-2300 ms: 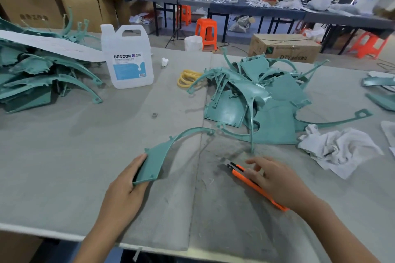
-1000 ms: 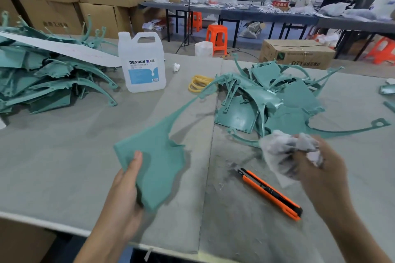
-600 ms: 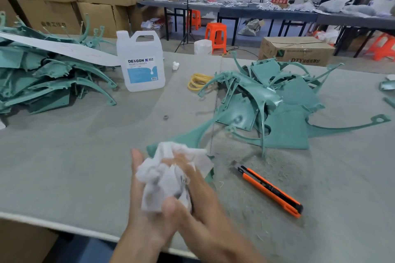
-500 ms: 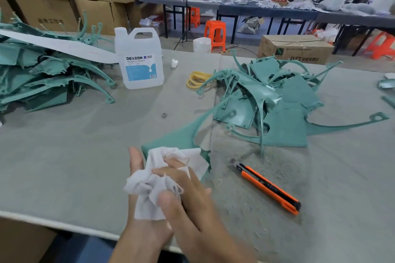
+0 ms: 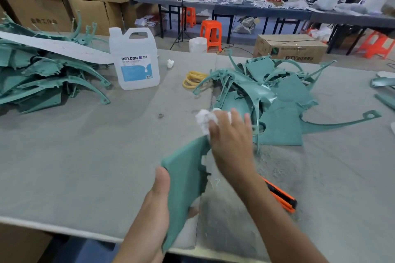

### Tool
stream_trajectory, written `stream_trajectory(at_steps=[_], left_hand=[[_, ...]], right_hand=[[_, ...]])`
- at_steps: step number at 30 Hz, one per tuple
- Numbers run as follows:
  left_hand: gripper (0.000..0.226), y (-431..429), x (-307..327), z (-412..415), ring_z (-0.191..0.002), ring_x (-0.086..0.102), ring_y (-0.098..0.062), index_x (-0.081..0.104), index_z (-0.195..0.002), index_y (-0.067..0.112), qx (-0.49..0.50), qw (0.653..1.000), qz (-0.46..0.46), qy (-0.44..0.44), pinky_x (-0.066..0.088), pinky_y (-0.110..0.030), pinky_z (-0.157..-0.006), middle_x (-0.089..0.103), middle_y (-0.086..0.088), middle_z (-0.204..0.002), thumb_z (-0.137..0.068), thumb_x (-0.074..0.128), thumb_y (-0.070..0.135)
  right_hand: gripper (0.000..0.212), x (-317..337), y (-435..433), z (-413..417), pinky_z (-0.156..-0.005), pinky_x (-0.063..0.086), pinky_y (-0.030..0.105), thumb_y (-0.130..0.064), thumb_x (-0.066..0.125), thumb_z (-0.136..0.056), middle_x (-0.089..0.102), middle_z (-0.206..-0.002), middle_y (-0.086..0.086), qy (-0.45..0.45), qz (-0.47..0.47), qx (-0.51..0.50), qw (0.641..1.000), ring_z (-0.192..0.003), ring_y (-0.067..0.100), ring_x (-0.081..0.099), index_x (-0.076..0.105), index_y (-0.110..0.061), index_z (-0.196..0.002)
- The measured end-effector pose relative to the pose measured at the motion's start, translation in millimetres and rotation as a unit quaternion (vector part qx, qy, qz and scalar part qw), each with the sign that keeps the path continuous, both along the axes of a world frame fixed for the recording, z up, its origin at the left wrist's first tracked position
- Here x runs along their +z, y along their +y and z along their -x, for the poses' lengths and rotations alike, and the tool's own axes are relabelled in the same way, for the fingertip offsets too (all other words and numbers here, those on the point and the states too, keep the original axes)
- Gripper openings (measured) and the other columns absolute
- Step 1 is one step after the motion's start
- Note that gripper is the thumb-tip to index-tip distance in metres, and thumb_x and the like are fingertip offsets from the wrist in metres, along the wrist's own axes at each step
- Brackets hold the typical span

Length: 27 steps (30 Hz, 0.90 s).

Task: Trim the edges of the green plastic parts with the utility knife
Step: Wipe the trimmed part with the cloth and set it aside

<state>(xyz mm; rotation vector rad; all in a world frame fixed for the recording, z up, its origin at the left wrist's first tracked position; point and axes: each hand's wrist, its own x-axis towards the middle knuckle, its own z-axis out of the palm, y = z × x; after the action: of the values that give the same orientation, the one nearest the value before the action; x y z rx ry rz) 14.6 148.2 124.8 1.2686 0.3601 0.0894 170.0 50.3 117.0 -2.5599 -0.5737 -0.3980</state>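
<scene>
Holding green part [image 5: 186, 177] over near table [image 5: 85, 156] edge: left hand [image 5: 149, 215] pinches near end, thumb on top. Right hand [image 5: 230, 134] grips white rag [image 5: 204, 119], pressed on part's far end. Knife [image 5: 280, 196] lies on table beside right forearm, partly hidden. Parts pile [image 5: 277, 96] just behind

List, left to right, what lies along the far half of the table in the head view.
A pile of green parts → white jug → small white scrap → yellow bands → second heap of green parts.
</scene>
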Motion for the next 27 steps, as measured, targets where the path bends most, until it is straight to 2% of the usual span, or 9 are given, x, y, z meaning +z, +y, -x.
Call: stream_trajectory(at_steps=[4, 7, 9, 12, 14, 17, 20, 23, 27], left_hand=[[0.103, 10.7, -12.1, 13.3, -0.091, 0.075, -0.011, 0.071, -0.110, 0.048, 0.034, 0.989, -0.144, -0.028, 0.051, -0.013, -0.063, 0.076, 0.018, -0.101, -0.032, 0.044, 0.109], [0.077, 15.0, -15.5, 13.5, -0.122, 0.060, 0.000, 0.056, -0.117, 0.072, 0.055, 0.966, -0.224, -0.120, 0.050, -0.016, -0.091, 0.062, 0.033, -0.127, -0.048, 0.048, 0.105], [0.078, 18.8, -13.8, 9.2, -0.139, 0.037, 0.009, 0.045, -0.128, 0.073, 0.039, 0.944, -0.310, -0.107, 0.036, -0.027, -0.115, 0.044, 0.037, -0.146, -0.056, 0.048, 0.102], [0.081, 12.5, -11.8, 1.7, -0.152, 0.010, -0.001, 0.017, -0.141, 0.074, -0.024, 0.838, -0.533, -0.114, 0.017, -0.035, -0.120, 0.015, 0.026, -0.163, -0.067, 0.039, 0.099], [0.088, 13.9, -16.0, -1.8, -0.154, 0.000, -0.006, 0.007, -0.146, 0.069, -0.059, 0.790, -0.596, -0.133, 0.013, -0.035, -0.118, 0.006, 0.019, -0.167, -0.070, 0.039, 0.098], [0.078, 18.4, -14.5, -0.1, -0.152, -0.006, 0.003, 0.019, -0.137, 0.078, -0.078, 0.834, -0.529, -0.132, 0.011, -0.030, -0.118, 0.000, 0.036, -0.162, -0.067, 0.045, 0.098], [0.049, 16.9, -14.7, 1.4, -0.145, 0.032, 0.001, 0.058, -0.128, 0.059, 0.040, 0.893, -0.406, -0.189, 0.031, -0.020, -0.117, 0.045, 0.029, -0.149, -0.083, 0.056, 0.077], [0.015, 26.6, -21.1, -1.9, -0.113, 0.065, 0.000, 0.073, -0.106, 0.048, 0.203, 0.900, -0.341, -0.179, 0.045, -0.014, -0.099, 0.072, 0.018, -0.115, -0.093, 0.068, 0.042], [0.024, 50.1, -29.5, -7.1, -0.073, 0.067, 0.002, 0.077, -0.091, 0.046, 0.280, 0.920, -0.254, -0.099, 0.050, -0.007, -0.071, 0.077, 0.009, -0.089, -0.087, 0.074, 0.023]], right_hand=[[0.028, -6.6, -37.2, -38.0, -0.112, 0.032, 0.050, -0.010, 0.046, -0.105, 0.064, -0.116, 0.019, -0.022, -0.056, -0.086, 0.994, -0.110, 0.037, 0.054, 0.061, -0.005, -0.128], [0.022, -3.1, -53.6, -27.4, -0.080, 0.042, 0.036, -0.024, 0.047, -0.106, 0.063, -0.110, 0.008, 0.047, -0.236, -0.101, 0.965, -0.095, 0.023, 0.054, 0.063, -0.019, -0.118], [0.025, 3.2, -46.2, 4.0, -0.066, 0.050, 0.036, -0.046, 0.051, -0.100, 0.069, -0.093, 0.001, 0.177, -0.354, -0.001, 0.918, -0.081, 0.020, 0.064, 0.068, -0.027, -0.101], [0.066, 11.9, -33.6, 41.9, -0.071, 0.060, 0.051, -0.073, 0.061, -0.085, 0.075, -0.097, 0.018, 0.420, -0.382, 0.142, 0.811, -0.082, 0.034, 0.074, 0.072, -0.011, -0.105], [0.054, 17.7, -34.2, 51.7, -0.078, 0.059, 0.051, -0.062, 0.071, -0.084, 0.075, -0.099, 0.022, 0.468, -0.378, 0.175, 0.780, -0.090, 0.036, 0.075, 0.074, -0.012, -0.103], [0.023, 22.2, -38.9, 51.0, -0.066, 0.059, 0.042, -0.041, 0.069, -0.092, 0.076, -0.091, 0.015, 0.427, -0.383, 0.207, 0.792, -0.083, 0.028, 0.075, 0.074, -0.019, -0.097], [0.019, 19.9, -39.5, 48.6, -0.071, 0.060, 0.045, -0.033, 0.063, -0.098, 0.076, -0.095, 0.013, 0.374, -0.391, 0.217, 0.813, -0.089, 0.024, 0.075, 0.074, -0.018, -0.101], [0.018, 22.9, -46.7, 43.6, -0.070, 0.057, 0.024, -0.025, 0.059, -0.104, 0.079, -0.099, 0.004, 0.367, -0.410, 0.218, 0.806, -0.091, 0.018, 0.076, 0.076, -0.023, -0.101], [0.019, 25.9, -61.7, 36.1, -0.072, 0.059, 0.027, -0.028, 0.060, -0.102, 0.078, -0.105, 0.009, 0.381, -0.437, 0.213, 0.786, -0.095, 0.024, 0.076, 0.076, -0.019, -0.107]])
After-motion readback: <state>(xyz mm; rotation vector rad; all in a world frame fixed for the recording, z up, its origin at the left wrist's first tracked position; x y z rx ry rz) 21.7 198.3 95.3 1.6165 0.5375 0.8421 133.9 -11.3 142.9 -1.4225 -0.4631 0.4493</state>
